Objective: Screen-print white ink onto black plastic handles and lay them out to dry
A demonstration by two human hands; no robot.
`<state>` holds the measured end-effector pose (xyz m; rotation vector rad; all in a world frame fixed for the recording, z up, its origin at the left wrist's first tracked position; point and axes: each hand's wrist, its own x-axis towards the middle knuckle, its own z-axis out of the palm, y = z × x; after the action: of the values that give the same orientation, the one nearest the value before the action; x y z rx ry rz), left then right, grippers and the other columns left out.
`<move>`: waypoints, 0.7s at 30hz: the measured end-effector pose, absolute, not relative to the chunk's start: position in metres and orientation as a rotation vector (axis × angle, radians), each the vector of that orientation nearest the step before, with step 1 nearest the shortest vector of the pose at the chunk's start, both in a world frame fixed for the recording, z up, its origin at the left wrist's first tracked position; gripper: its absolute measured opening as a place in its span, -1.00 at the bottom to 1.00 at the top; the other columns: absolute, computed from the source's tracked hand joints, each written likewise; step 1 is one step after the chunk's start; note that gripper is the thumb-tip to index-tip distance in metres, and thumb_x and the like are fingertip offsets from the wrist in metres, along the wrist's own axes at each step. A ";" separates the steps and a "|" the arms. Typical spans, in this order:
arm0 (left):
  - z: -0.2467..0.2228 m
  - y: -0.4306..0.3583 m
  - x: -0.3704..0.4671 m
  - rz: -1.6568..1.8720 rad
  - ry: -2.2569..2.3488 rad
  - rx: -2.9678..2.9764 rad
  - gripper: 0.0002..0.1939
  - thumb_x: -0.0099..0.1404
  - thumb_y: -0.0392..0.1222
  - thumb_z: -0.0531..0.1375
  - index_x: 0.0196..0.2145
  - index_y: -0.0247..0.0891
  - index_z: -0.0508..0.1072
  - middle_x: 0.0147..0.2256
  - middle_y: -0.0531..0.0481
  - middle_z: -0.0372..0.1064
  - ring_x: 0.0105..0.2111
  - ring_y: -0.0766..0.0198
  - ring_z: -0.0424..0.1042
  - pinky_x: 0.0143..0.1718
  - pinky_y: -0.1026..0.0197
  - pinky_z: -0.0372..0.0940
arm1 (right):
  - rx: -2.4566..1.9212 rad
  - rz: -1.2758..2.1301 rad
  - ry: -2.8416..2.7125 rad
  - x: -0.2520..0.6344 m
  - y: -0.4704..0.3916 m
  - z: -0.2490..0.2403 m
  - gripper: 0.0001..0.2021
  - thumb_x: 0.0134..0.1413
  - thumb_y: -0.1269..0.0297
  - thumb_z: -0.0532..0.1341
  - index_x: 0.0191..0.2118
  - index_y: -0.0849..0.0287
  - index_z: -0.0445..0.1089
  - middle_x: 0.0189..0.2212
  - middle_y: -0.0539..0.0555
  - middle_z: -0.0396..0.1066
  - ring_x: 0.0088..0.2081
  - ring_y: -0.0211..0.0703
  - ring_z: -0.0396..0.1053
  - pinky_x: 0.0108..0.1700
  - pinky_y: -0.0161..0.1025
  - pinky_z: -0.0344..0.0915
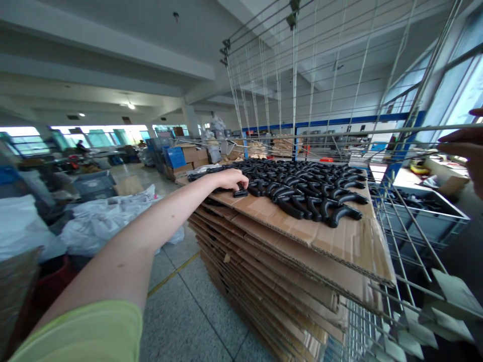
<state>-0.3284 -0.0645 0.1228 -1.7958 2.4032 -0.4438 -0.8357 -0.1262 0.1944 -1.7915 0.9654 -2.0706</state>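
Observation:
My left hand (231, 178) reaches over the near left part of the cardboard stack, its fingers closed round a curved black piece (240, 193) that looks like a plastic handle. Many similar curved black pieces (298, 193) lie close together on the top cardboard sheet (347, 239). At the right edge of the head view, my right hand (466, 146) is partly cut off and dark. Its fingers are bent round a long thin metal rod (422, 129) of a raised wire grid (324, 65).
Many cardboard layers (256, 271) lie under the top sheet. A grey bin (422, 216) with black pieces stands at right, behind wire bars (411, 241). White sacks (105, 216) lie at left. Folded metal tabs (449, 306) stick out at lower right.

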 end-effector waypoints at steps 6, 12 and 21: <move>0.119 -0.058 -0.354 -0.385 2.592 -1.752 -0.80 0.13 -0.23 0.31 -0.24 -0.07 0.59 -0.33 0.10 0.50 -0.25 0.33 0.43 -0.22 0.38 0.18 | -1.847 -2.090 1.005 -0.838 -0.126 0.191 -0.03 -0.72 -0.09 0.56 0.03 0.10 0.42 -0.43 0.04 0.44 -0.41 -0.10 0.42 -0.31 -0.03 0.29; 0.112 -0.040 -0.394 -0.308 2.824 -1.720 -0.78 0.21 -0.22 0.25 -0.17 -0.09 0.57 -0.22 0.08 0.55 -0.18 0.27 0.44 -0.13 0.31 0.21 | -1.875 -2.111 1.057 -0.841 -0.134 0.186 -0.27 -0.57 -0.08 0.54 -0.13 0.14 0.51 -0.45 0.12 0.47 -0.46 -0.12 0.42 -0.43 -0.13 0.29; 0.079 0.005 -0.325 -0.836 2.619 -2.706 -0.85 0.24 -0.13 0.22 -0.33 -0.22 0.55 -0.31 0.00 0.49 -0.29 0.23 0.41 -0.19 0.21 0.25 | -2.258 -1.871 0.999 -0.848 -0.095 0.155 -0.57 -0.19 -0.26 0.34 -0.44 0.02 0.45 -0.40 0.12 0.42 -0.46 -0.13 0.34 -0.28 -0.02 0.27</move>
<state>-0.3248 0.0046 0.0790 -2.7057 2.6186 -0.8364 -0.8485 -0.0952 0.1548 -2.2578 0.9990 -1.8706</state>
